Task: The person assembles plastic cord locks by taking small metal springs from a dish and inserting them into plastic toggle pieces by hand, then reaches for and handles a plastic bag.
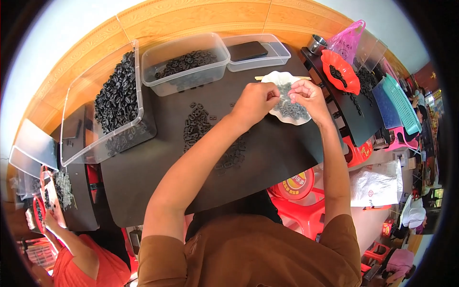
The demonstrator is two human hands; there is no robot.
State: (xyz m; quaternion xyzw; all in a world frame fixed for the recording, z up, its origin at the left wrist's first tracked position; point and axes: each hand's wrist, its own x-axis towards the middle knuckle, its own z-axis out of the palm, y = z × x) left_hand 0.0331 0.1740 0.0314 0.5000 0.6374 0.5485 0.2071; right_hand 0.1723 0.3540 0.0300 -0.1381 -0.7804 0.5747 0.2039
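Observation:
Both my hands meet over a white scalloped dish (282, 77) filled with small dark grey pieces (291, 110) on a black mat (158, 162). My left hand (256, 101) has its fingers pinched together at the dish's left edge, and something tiny may be between them. My right hand (308, 95) hovers over the dish's middle, its fingertips pinching a small dark piece. A loose pile of black ring-like parts (197, 122) lies on the mat left of my left forearm. A thin wooden stick (260, 78) rests behind the dish.
A clear tub (186, 64) holds black parts; a bigger tilted tub (112, 103) at left is full of them. A phone (247, 50) lies on a shallow tub lid. A red dish (340, 71), pink bag (348, 40) and blue basket (399, 103) stand right. Another person (79, 253) works lower left.

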